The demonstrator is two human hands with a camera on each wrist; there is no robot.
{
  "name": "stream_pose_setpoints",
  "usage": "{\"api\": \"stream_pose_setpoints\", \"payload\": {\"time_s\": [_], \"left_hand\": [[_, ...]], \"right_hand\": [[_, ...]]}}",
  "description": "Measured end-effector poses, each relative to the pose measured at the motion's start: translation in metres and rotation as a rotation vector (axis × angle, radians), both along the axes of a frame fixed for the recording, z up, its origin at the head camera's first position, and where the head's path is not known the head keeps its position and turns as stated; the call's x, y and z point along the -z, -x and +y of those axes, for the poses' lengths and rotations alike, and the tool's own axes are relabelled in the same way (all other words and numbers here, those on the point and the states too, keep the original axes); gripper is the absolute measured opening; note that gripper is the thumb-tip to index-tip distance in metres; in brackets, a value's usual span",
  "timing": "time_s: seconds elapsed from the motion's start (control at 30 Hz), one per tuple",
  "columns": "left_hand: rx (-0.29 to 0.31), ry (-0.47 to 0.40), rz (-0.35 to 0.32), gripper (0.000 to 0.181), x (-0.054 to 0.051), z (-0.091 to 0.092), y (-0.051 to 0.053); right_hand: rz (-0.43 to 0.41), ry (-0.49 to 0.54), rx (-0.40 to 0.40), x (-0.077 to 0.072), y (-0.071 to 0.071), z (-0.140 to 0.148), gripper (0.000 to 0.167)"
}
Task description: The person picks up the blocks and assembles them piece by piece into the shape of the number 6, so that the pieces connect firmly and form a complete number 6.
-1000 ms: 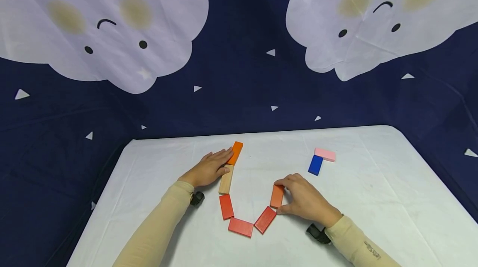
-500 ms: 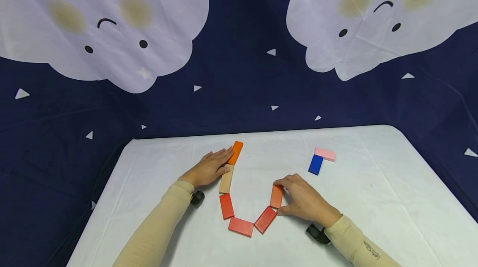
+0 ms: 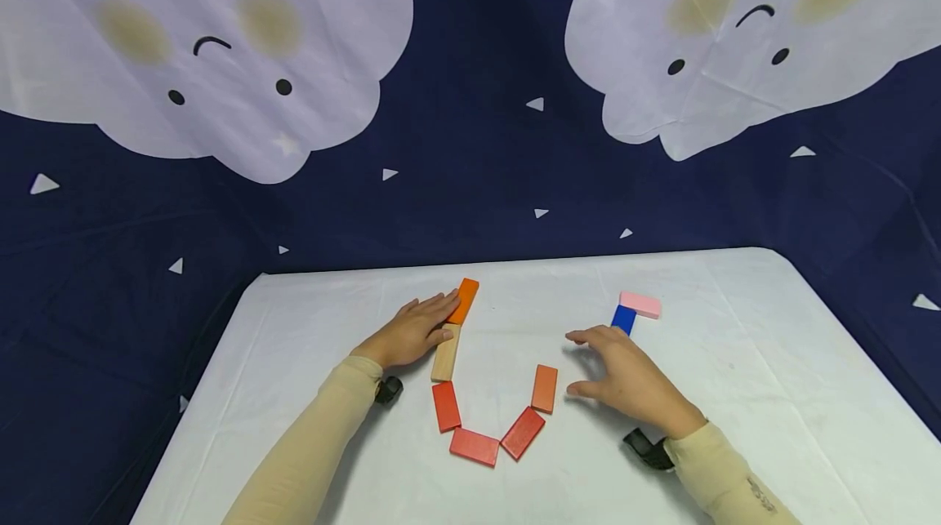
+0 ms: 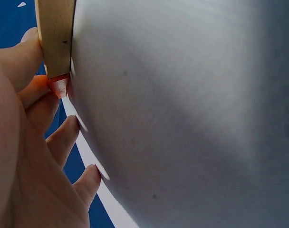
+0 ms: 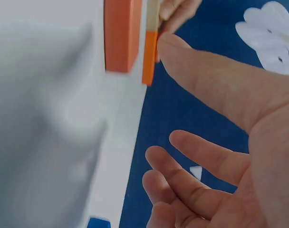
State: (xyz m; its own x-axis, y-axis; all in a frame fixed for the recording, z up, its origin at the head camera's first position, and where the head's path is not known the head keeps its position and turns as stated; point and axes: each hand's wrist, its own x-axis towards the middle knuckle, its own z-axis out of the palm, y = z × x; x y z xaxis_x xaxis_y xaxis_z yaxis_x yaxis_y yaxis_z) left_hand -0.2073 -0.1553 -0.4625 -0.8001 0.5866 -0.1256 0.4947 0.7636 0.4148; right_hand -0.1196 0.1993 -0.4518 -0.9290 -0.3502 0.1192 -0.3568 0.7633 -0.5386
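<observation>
Several flat blocks lie end to end in a U-shaped line. My left hand (image 3: 412, 333) rests with extended fingers on the bright orange block (image 3: 466, 296) and touches the natural wood block (image 3: 444, 358) with its thumb. Below come a red block (image 3: 445, 407), a second red block (image 3: 474, 447) and a third red block (image 3: 523, 433). A dull orange block (image 3: 545, 388) ends the right side. Apart from that block, my right hand (image 3: 635, 378) hovers with fingers and thumb spread, holding nothing; the right wrist view shows the gap to the orange block (image 5: 120, 38).
A blue block (image 3: 623, 318), partly covered by my right hand in the head view, touches a pink block (image 3: 639, 304) at the back right. The white table (image 3: 735, 329) ends at a dark blue cloth (image 3: 470, 206) with cloud prints.
My right hand has let go of the dull orange block and moved right, toward the blue block. The dull orange block stays in line. My left hand has not moved.
</observation>
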Motion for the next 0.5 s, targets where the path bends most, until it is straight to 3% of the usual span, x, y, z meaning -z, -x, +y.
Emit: {"api": "stream_pose_setpoints", "payload": {"time_s": [0.5], "left_hand": [[-0.003,-0.003,0.0,0.063,0.0,0.0,0.0]], "right_hand": [[0.103,0.049,0.191,-0.009,0.017,0.038,0.063]]}}
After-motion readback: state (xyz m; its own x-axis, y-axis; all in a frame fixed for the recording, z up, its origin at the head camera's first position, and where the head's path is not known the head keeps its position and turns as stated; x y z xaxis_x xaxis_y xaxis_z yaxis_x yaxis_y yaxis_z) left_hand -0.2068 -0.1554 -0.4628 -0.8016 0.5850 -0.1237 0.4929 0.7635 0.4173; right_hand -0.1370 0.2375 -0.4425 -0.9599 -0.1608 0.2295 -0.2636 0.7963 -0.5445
